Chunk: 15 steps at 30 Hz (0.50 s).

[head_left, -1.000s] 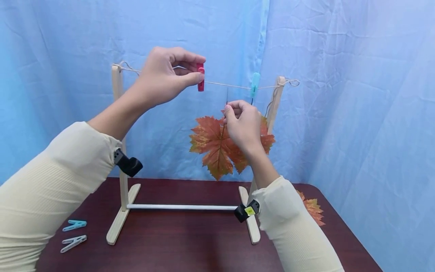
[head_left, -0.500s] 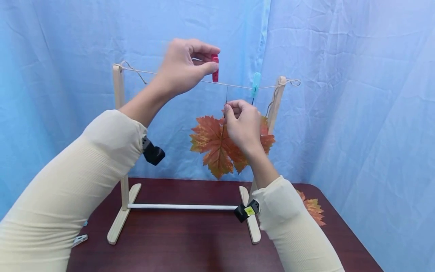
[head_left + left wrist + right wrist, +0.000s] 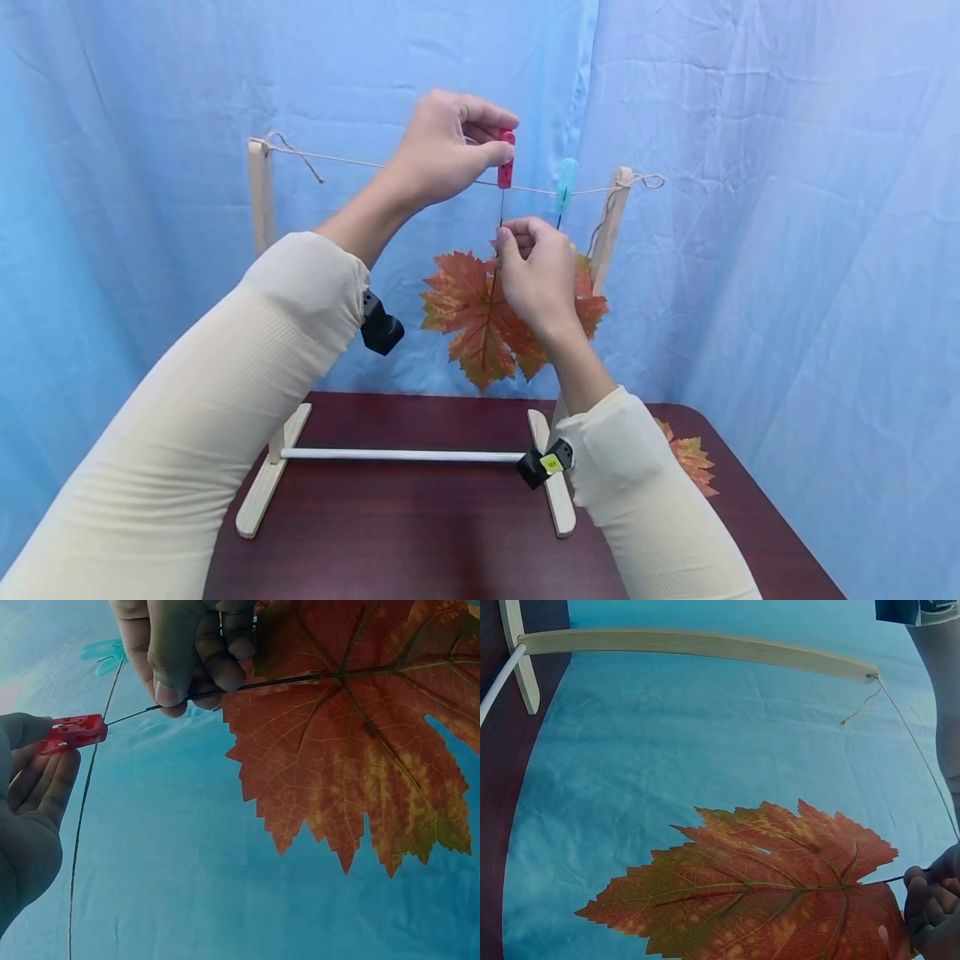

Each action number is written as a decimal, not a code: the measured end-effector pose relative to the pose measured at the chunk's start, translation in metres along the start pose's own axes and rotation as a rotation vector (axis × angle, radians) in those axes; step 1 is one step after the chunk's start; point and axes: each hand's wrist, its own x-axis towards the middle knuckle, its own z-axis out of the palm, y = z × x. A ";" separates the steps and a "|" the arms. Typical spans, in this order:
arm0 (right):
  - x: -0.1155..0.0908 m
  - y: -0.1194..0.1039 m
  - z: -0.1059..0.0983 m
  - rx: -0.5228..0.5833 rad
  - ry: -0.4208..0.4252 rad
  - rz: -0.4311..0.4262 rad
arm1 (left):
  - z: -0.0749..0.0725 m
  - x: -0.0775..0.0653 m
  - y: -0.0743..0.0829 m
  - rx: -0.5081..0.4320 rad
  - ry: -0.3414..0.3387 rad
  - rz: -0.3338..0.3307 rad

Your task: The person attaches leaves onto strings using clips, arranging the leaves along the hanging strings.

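Observation:
My left hand pinches a red clothespin between thumb and fingers, with its lower end over the string. In the left wrist view the tip of the leaf stem meets the mouth of the red clothespin. Below the string, my right hand pinches that stem, and the orange-red maple leaf hangs from it. To the right, a light-blue clothespin sits on the string and grips another leaf's stem. That second leaf is partly hidden behind my right hand.
A wooden stand holds the string between its left post and right post. A white rod joins its feet. On the dark red table, another leaf lies beyond my right sleeve.
My left hand has moved right with the red clothespin, then down onto the string above the stem. My right hand has stayed nearly still. The left sleeve now covers the clothespins on the table.

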 end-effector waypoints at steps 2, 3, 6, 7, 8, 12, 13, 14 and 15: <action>0.000 -0.001 0.000 0.002 0.004 -0.009 | 0.001 0.001 -0.001 -0.002 -0.009 -0.010; 0.001 -0.001 -0.001 0.001 0.005 -0.011 | 0.002 0.002 -0.001 -0.002 -0.014 -0.014; 0.001 -0.001 -0.001 0.002 0.004 -0.012 | 0.003 0.003 -0.002 -0.001 -0.030 -0.032; 0.002 -0.001 -0.001 0.003 0.004 -0.009 | 0.003 0.003 -0.003 -0.001 -0.035 -0.035; 0.002 -0.001 -0.001 0.002 0.003 -0.006 | 0.004 0.003 -0.003 -0.001 -0.042 -0.041; 0.004 -0.001 -0.003 0.009 0.005 0.003 | 0.005 0.004 -0.005 -0.013 -0.065 -0.053; 0.004 -0.001 -0.003 0.009 0.006 0.002 | 0.005 0.004 -0.005 -0.016 -0.072 -0.056; 0.005 -0.001 -0.004 0.010 0.007 -0.001 | 0.005 0.004 -0.005 -0.019 -0.077 -0.059; 0.006 0.000 -0.004 0.012 0.009 -0.004 | 0.005 0.004 -0.006 -0.020 -0.081 -0.061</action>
